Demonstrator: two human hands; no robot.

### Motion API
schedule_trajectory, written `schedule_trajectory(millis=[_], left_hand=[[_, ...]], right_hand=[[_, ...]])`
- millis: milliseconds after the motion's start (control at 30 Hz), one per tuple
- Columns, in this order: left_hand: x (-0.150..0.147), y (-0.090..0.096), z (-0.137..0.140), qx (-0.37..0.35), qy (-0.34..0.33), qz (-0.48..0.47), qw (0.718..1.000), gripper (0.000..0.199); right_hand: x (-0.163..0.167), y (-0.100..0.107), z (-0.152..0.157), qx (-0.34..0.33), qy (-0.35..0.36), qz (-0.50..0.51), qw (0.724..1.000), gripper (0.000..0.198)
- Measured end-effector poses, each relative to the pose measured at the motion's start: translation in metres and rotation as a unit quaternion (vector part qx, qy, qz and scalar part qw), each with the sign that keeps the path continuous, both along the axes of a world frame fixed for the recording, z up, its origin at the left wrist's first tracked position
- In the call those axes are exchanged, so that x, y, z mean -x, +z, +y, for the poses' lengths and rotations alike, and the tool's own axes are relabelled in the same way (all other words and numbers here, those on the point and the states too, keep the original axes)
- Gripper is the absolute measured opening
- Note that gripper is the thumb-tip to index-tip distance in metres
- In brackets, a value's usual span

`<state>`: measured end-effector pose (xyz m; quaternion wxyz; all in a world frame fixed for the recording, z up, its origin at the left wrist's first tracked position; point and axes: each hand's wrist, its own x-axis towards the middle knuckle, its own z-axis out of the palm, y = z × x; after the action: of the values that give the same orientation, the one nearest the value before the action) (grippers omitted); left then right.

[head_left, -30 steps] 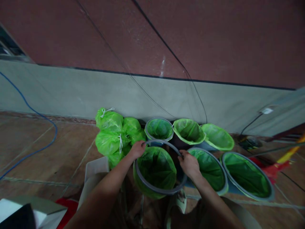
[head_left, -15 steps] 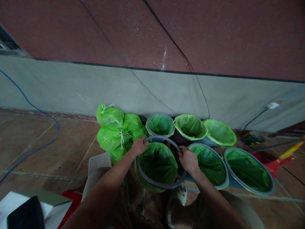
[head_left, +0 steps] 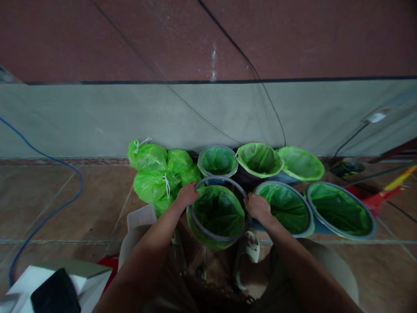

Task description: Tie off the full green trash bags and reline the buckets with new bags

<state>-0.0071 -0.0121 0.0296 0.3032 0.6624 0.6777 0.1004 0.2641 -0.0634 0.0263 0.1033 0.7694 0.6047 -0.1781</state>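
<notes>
A grey rim ring (head_left: 217,238) lies over the mouth of a trash bin lined with a green bag (head_left: 216,211), which stands between my feet. My left hand (head_left: 188,194) is closed on the ring's left side. My right hand (head_left: 258,206) grips its right side. The ring sits close round the bag's edge at the front; at the far side it stands a little off the liner. My fingertips are partly hidden under the ring.
Several bins with green liners stand to the right and behind, such as the near one (head_left: 286,208). Tied green bags (head_left: 151,184) are heaped at the left by the wall (head_left: 97,117). A blue cable (head_left: 76,169) crosses the floor; a white box (head_left: 87,282) stands lower left.
The ring has come down closer to the bin's mouth, with both hands still on it. The view has tilted slightly, so the bins and wall appear higher.
</notes>
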Motion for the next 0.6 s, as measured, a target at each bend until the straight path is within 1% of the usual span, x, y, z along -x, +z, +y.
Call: schedule_trajectory(millis=[67,200,367,500,600], left_hand=[[0.002,-0.002,0.0,-0.001,0.01,0.007,1.0,0.023],[0.001,-0.011,-0.002,0.011,0.009,0.013,1.0,0.017],[0.0,-0.025,-0.003,0.031,-0.003,0.061,0.998,0.012],[-0.001,-0.034,-0.004,0.036,-0.018,0.089,0.995,0.012],[-0.002,-0.037,-0.006,0.047,-0.029,0.118,0.991,0.014]], right_hand=[[0.0,-0.005,0.002,0.009,-0.014,0.008,1.0,0.034],[0.002,-0.019,0.004,0.026,-0.029,0.023,0.999,0.034],[0.004,-0.036,0.005,0.044,-0.012,0.034,0.998,0.032],[0.006,-0.045,0.003,0.052,-0.016,0.022,0.998,0.032],[0.008,-0.05,0.001,0.057,-0.005,0.023,0.998,0.032]])
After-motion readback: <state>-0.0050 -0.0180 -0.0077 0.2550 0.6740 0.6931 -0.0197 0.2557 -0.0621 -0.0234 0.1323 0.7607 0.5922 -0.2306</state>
